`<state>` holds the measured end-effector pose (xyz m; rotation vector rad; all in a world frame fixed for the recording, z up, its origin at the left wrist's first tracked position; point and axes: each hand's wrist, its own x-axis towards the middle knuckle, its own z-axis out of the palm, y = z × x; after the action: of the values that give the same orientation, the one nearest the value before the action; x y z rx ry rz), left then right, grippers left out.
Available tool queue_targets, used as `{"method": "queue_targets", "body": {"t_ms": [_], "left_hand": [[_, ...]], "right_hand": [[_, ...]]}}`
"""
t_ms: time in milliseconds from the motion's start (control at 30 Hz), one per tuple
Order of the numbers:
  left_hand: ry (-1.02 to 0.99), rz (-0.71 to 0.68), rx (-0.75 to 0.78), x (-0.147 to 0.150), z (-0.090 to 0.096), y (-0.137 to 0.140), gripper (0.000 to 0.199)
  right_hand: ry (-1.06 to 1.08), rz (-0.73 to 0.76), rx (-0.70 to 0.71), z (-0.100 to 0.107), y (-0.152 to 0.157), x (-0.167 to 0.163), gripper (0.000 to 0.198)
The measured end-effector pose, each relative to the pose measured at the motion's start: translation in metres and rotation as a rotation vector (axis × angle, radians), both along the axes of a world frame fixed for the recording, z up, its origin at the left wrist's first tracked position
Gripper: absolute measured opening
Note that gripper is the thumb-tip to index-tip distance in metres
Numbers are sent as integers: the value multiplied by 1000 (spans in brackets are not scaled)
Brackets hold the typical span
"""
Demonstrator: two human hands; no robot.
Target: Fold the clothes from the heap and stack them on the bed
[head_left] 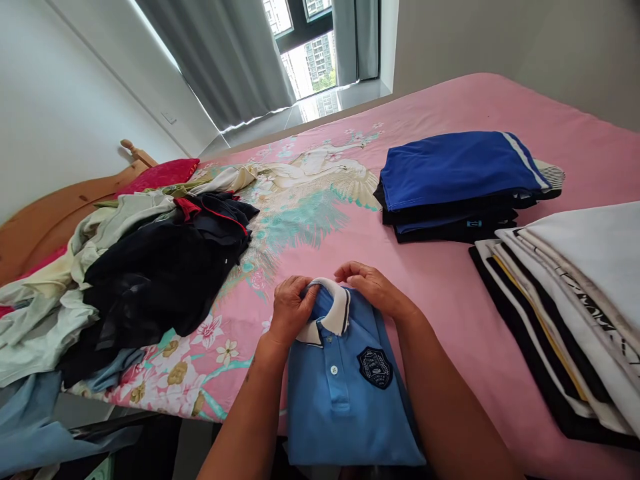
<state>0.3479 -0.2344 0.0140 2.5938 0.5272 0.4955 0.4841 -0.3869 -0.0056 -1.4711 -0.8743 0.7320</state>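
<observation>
Folded blue polo shirt (350,413) laid at bottom centre; white collar (338,316) pinched by left hand (291,307); top edge met by curled right hand (370,287), grip cannot be told; folded stack (575,320) seen lower right; rumpled clothes (155,267) heaped left on pink bed (425,280); blue-topped pile (460,170) set upper right; grey curtain (220,60) hung at top.

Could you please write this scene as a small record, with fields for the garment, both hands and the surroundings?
Garment: blue polo shirt, folded, white collar, dark crest badge
Left hand: at the collar, thumb over its edge
Right hand: near the collar's other side; grip unclear
Left of picture: heap of loose clothes
Right of picture: far folded stack, royal blue on top; near folded stack, white on top
Surface: pink sheet, flower and bird print
Background: grey curtain, window
</observation>
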Motion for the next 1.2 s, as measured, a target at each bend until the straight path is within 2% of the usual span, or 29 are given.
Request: {"method": "queue_targets", "body": {"t_ms": [100, 267, 367, 467, 567, 633, 767, 900, 1000, 1100, 1200], "left_hand": [[31, 27, 6, 6, -1, 0, 17], [-91, 90, 84, 3, 9, -11, 16], [40, 59, 123, -8, 12, -27, 22], [198, 29, 187, -15, 3, -41, 24], [220, 50, 196, -15, -8, -49, 16], [211, 42, 177, -14, -9, -49, 15], [139, -12, 102, -25, 0, -31, 17], [54, 80, 4, -57, -2, 9, 34], [26, 146, -248, -78, -17, 30, 43], [-24, 132, -527, -84, -32, 38, 46], [-22, 68, -580, -79, -35, 40, 37]], "right_hand": [[-34, 52, 25, 2, 1, -7, 30], [-117, -104, -33, -12, 6, -7, 18], [-170, -106, -64, -17, 8, -4, 16], [-285, -140, -51, -16, 10, -6, 13], [-432, -109, 90, -15, 12, -11, 36], [-528, -57, 89, -17, 14, -14, 41], [-619, -75, -88, -22, 16, -13, 30], [-580, -83, -144, -25, 18, -8, 29], [-511, -30, -127, -28, 19, -5, 27], [-360, 4, -48, -34, 18, -4, 29], [-195, -21, -1, -39, 13, -6, 32]]}}
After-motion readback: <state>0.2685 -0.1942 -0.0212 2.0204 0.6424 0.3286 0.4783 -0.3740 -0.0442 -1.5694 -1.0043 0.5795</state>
